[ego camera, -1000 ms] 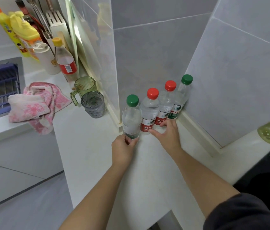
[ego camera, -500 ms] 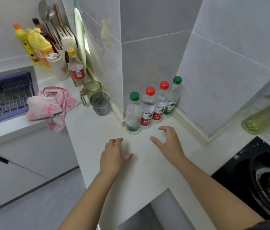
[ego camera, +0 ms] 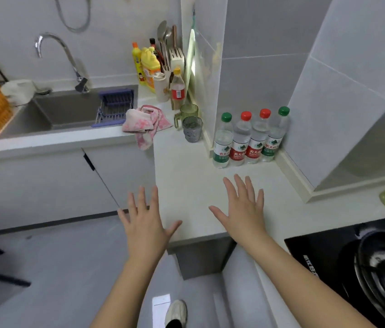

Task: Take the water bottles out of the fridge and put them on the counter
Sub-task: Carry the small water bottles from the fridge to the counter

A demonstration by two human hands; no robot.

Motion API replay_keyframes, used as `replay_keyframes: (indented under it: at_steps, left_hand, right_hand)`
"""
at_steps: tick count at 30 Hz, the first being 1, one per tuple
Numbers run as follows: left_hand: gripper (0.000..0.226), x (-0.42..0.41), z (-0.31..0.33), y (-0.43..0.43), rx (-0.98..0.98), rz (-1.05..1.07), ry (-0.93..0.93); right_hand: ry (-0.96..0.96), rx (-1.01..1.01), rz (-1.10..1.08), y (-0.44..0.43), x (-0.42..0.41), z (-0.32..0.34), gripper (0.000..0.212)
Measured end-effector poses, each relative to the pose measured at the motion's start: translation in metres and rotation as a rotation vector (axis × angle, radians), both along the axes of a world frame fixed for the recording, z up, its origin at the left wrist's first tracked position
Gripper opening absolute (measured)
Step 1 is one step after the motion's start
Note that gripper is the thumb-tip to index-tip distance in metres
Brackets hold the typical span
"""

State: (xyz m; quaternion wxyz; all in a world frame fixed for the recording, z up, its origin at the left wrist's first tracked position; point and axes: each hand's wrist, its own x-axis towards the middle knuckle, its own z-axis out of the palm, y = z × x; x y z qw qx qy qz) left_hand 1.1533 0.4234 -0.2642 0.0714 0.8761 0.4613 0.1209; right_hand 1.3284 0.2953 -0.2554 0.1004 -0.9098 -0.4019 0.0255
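Observation:
Several clear water bottles [ego camera: 248,140] stand upright in a tight row in the tiled corner of the white counter [ego camera: 186,185], two with green caps at the ends and two with red caps between them. My left hand [ego camera: 145,221] hovers over the counter's front edge, fingers spread and straight, holding nothing. My right hand [ego camera: 242,207] is flat above the counter in front of the bottles, fingers spread, also holding nothing. Neither hand touches a bottle.
A grey glass [ego camera: 192,129] and a green mug [ego camera: 188,113] stand left of the bottles. A pink towel [ego camera: 146,121] hangs over the counter edge by the sink [ego camera: 63,110]. A black stove with a pan [ego camera: 376,268] lies at the right.
Both hands have let go of the bottles and drawn back toward the counter's front edge, fingers now spread. The view has pulled back and shows the sink.

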Motion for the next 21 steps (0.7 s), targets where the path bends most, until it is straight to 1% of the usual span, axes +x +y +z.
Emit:
replay_keyframes:
  at_steps: [5, 10, 15, 21]
  left_hand:
    - [0.105, -0.067, 0.009, -0.038, 0.009, 0.161, -0.039]
    - [0.105, -0.138, 0.023, -0.061, 0.01, 0.366, -0.08]
    - [0.103, -0.218, 0.035, -0.08, 0.026, 0.563, -0.103]
    - [0.1, -0.323, 0.039, -0.115, 0.084, 0.754, -0.125]
  right_hand:
    - [-0.03, 0.004, 0.164, -0.002, -0.052, 0.013, 0.084]
    - [-0.029, 0.031, 0.378, 0.02, -0.11, 0.021, 0.085]
    - [-0.006, 0.078, 0.617, 0.046, -0.189, 0.024, 0.085]
    - [-0.031, 0.135, 0.861, 0.058, -0.303, 0.028, 0.084]
